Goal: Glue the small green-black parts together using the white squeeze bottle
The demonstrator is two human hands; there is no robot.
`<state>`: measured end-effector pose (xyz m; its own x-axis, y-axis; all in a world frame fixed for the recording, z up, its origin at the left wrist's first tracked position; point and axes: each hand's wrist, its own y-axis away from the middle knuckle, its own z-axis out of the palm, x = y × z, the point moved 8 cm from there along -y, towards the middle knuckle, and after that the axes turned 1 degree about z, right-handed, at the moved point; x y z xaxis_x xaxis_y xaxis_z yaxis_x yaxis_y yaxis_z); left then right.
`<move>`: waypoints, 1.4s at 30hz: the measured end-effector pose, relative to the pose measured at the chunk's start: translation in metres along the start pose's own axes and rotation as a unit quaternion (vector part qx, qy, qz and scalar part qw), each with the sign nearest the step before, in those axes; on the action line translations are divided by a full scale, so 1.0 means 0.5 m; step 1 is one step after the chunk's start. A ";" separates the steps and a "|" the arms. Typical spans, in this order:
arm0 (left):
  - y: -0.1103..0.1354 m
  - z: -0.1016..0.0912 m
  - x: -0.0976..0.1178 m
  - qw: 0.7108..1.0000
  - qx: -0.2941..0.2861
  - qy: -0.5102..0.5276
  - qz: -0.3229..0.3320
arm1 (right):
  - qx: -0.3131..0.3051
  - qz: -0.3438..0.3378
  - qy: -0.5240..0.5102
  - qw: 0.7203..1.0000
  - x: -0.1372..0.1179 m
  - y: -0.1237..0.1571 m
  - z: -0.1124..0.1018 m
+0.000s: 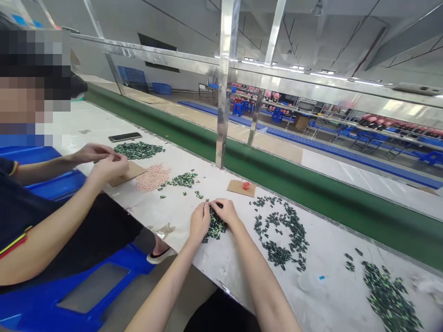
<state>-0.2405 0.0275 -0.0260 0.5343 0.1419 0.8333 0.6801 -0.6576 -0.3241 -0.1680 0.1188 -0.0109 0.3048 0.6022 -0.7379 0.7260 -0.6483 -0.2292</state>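
My left hand [200, 222] and my right hand [224, 210] meet fingertip to fingertip over a pile of small dark green pieces with bright green spots [216, 227]. Both are closed in a pinch. Whatever lies between the fingertips is too small or too hidden to make out. Right of my hands, a ring of loose dark pieces [296, 230] is spread on the white table [230, 263]. Beyond my right hand, a small red cup-like item [246, 185] rests on a piece of brown cardboard [235, 186].
At left, a co-worker's hands [107, 163] are held over cardboard, near a pink heap [152, 178], green pieces [138, 150] and a phone [125, 137]. Another green pile [391, 295] lies far right. A metal post [223, 92] rises beside the green conveyor belt [294, 198].
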 end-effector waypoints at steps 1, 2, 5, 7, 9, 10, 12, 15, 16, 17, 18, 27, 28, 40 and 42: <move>0.011 0.006 0.007 1.000 -0.006 0.000 -0.002 | 0.010 0.011 0.003 1.000 0.002 0.017 -0.008; 0.022 0.013 0.014 1.000 -0.013 0.000 -0.004 | 0.019 0.021 0.007 1.000 0.003 0.033 -0.016; 0.047 0.034 0.034 0.999 -0.034 0.000 -0.010 | 0.044 0.048 0.017 0.998 0.010 0.079 -0.037; 0.059 0.046 0.045 0.999 -0.046 0.001 -0.014 | 0.056 0.058 0.021 0.996 0.014 0.106 -0.051; 0.069 0.055 0.057 0.998 -0.051 0.002 -0.019 | 0.065 0.062 0.021 0.996 0.016 0.129 -0.065; 0.074 0.059 0.063 0.998 -0.053 0.003 -0.021 | 0.068 0.063 0.019 0.995 0.017 0.140 -0.073; 0.084 0.067 0.074 0.998 -0.054 0.005 -0.026 | 0.076 0.064 0.015 0.995 0.019 0.158 -0.087; 0.100 0.081 0.088 0.998 -0.054 0.006 -0.040 | 0.092 0.070 0.010 0.993 0.022 0.185 -0.105; 0.106 0.086 0.092 0.997 -0.053 0.007 -0.046 | 0.098 0.073 0.008 0.992 0.023 0.195 -0.110; 0.111 0.091 0.096 0.997 -0.053 0.007 -0.051 | 0.103 0.077 0.005 0.992 0.025 0.204 -0.113; 0.117 0.096 0.101 0.997 -0.053 0.008 -0.055 | 0.108 0.080 0.002 0.991 0.026 0.214 -0.117; 0.136 0.095 0.130 0.995 -0.078 0.036 -0.044 | 0.142 0.108 -0.059 0.982 0.037 0.285 -0.140; 0.132 0.088 0.130 0.995 -0.081 0.039 -0.039 | 0.149 0.114 -0.070 0.980 0.034 0.295 -0.145; 0.056 0.172 0.211 0.932 -0.306 -0.090 0.171 | 0.508 0.146 0.092 0.844 -0.019 0.694 -0.340; 0.061 0.210 0.212 0.917 -0.343 -0.106 0.176 | 0.486 0.232 0.088 0.838 0.035 0.710 -0.342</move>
<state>-0.1104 0.1004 0.0056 0.7955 -0.0750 0.6013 0.0107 -0.9904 -0.1377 0.2005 -0.0210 0.0036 0.5631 0.1842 -0.8056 -0.3149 -0.8535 -0.4153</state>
